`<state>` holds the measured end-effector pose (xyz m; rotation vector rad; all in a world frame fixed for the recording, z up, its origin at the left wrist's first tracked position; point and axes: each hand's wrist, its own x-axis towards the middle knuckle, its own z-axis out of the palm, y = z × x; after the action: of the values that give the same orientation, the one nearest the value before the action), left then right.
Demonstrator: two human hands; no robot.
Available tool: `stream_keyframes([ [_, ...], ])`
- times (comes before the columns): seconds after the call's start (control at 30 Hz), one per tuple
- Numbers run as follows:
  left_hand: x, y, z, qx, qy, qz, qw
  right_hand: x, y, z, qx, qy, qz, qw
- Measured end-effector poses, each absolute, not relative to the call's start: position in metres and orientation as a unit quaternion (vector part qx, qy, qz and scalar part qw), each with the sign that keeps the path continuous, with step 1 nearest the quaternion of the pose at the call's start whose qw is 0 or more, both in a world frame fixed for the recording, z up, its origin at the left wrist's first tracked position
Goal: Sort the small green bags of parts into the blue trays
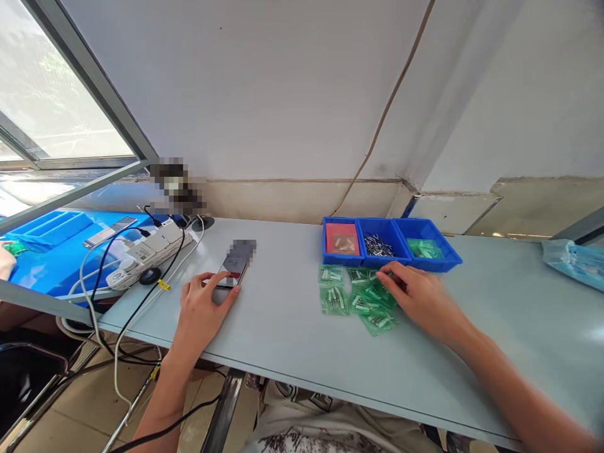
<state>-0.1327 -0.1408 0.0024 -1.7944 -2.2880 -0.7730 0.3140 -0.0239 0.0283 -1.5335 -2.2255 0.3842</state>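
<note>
My left hand (202, 309) rests on the table at a smartphone (238, 264) lying flat. Its fingers are apart, the index on the screen and the thumb by the lower right edge. Part of the phone is pixelated. My right hand (415, 292) is bent down over a loose group of small green plastic packets (334, 301), its fingertips closed on a packet (377, 294) at the right of the group. The fingers partly cover that packet. Small light and dark pieces show through the plastic.
Behind the packets stands a blue three-part tray (401, 259) with a red sheet and small bag, loose metal pins, and more green packets. Power strips (146, 251) and cables crowd the left edge. A blue plastic bag (573, 261) lies far right. Another person's hand (5, 261) shows far left.
</note>
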Motion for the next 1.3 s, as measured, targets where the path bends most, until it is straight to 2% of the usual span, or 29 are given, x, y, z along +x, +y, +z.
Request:
stream_keyframes([
  [0.9,-0.133,-0.142,0.003,-0.595,-0.758,-0.258,0.064,0.314,-0.025,0.028,-0.546,-0.804,0.119,0.203],
  [1.17,-0.128,-0.121,0.007,-0.535,-0.817,-0.2,0.073,0.315,-0.023,0.023,-0.545,-0.804,0.117,0.207],
  [1.3,-0.126,-0.107,0.02,-0.54,-0.827,-0.156,0.023,0.316,-0.022,0.022,-0.546,-0.803,0.118,0.208],
])
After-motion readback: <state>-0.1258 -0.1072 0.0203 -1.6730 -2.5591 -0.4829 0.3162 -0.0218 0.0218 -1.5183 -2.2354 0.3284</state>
